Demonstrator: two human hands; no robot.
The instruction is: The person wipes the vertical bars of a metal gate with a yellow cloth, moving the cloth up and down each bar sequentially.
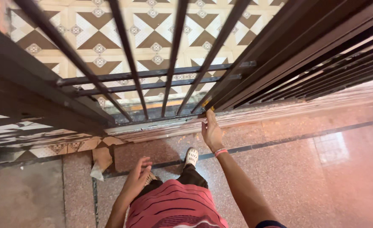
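I look straight down at a dark metal gate [152, 76] of vertical bars. My right hand [212, 131] reaches forward to the bottom corner of the gate leaf, its fingertips on the lower frame near the threshold [279, 110]. A pink band circles that wrist. My left hand [138, 174] hangs loosely in front of my body with the fingers apart, holding nothing. Below it I see my red striped shirt and one white shoe [191, 156].
A second folding gate section [321, 55] slants off to the right. Beyond the bars lies a patterned brown-and-cream tiled floor [152, 33]. I stand on polished pink stone floor [321, 169]. A torn piece of paper or cardboard [99, 162] lies at the left.
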